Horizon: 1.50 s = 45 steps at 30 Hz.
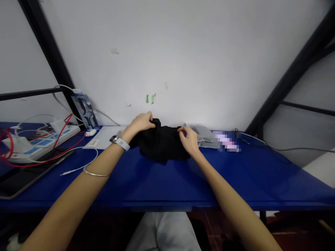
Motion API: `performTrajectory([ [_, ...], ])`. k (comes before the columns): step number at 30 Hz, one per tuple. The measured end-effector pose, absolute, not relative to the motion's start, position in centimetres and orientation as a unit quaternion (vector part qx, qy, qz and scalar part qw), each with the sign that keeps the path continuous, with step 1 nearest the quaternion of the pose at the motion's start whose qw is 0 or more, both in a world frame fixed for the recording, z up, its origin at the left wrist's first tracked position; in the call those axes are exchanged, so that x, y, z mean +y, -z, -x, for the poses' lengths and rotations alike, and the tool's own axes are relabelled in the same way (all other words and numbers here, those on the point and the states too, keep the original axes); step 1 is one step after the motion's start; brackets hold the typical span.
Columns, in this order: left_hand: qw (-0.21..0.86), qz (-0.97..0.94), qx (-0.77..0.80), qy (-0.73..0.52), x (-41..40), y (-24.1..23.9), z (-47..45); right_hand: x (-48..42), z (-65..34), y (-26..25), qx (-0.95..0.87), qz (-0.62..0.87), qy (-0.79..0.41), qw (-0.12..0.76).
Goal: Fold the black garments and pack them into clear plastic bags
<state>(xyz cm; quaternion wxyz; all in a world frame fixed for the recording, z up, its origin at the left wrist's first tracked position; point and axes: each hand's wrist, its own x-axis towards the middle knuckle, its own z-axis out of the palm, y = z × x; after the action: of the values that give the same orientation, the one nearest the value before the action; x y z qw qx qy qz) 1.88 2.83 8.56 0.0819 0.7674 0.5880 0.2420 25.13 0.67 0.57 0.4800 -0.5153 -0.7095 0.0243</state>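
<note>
A crumpled piece of black cloth [167,144] lies toward the back of the blue table; its exact kind of garment cannot be made out. My left hand [142,122], with a watch on the wrist, pinches a raised fold at the cloth's upper left. At the right end of the cloth, my right hand [188,137] has its thumb and fingertips pressed together on the fabric edge. Between the two hands the cloth sags in loose folds onto the tabletop.
On the left are a white power strip [70,131] with red and white cables, a dark tablet [28,177], an earbud case [90,132] and a clear bottle [85,109]. White paper [103,136] lies behind my left arm. A grey plastic bag [205,134] sits at the right.
</note>
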Motion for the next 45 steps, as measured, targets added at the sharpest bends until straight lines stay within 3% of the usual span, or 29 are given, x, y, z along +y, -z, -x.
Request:
performTrajectory([
  [2, 0.108, -0.788, 0.554, -0.246, 2.2, -8.1, -4.5, 0.6, -25.1, -0.6, -0.713, 0.511, -0.023, 0.48],
  [6, 0.333, -0.784, 0.478, -0.216, 0.3, -6.4, -8.2, 0.2, -24.9, -0.7, -0.71, 0.504, -0.026, 0.491],
  [9, 0.403, -0.762, 0.446, -0.243, -0.3, -5.8, -7.7, -0.1, -24.7, -0.8, -0.706, 0.506, -0.034, 0.495],
  [13, 0.344, -0.712, 0.504, -0.348, 0.8, -5.9, -2.7, -0.7, -23.5, -0.8, -0.741, 0.479, -0.046, 0.469],
  [16, 0.205, -0.689, 0.594, -0.362, 2.4, -5.2, 2.6, -1.5, -21.7, -0.5, -0.794, 0.455, -0.045, 0.401],
  [21, 0.024, -0.631, 0.736, -0.243, 4.6, -1.9, 9.7, -2.4, -19.4, 0.7, -0.841, 0.477, -0.073, 0.245],
  [26, 0.029, -0.628, 0.757, -0.178, 5.4, 0.9, 11.3, -2.2, -19.4, 2.2, -0.874, 0.458, -0.066, 0.148],
  [34, 0.016, -0.616, 0.767, -0.18, 5.3, 1.4, 11.6, -1.7, -19.6, 3.1, -0.874, 0.455, -0.044, 0.166],
  [39, -0.02, -0.592, 0.76, -0.266, 4.4, -0.6, 10.9, -1.2, -19.7, 3.2, -0.866, 0.444, -0.085, 0.214],
  [45, 0.097, -0.672, 0.65, -0.343, 2.3, -1.6, 4.2, -1.2, -19.5, 2.8, -0.779, 0.495, -0.169, 0.344],
])
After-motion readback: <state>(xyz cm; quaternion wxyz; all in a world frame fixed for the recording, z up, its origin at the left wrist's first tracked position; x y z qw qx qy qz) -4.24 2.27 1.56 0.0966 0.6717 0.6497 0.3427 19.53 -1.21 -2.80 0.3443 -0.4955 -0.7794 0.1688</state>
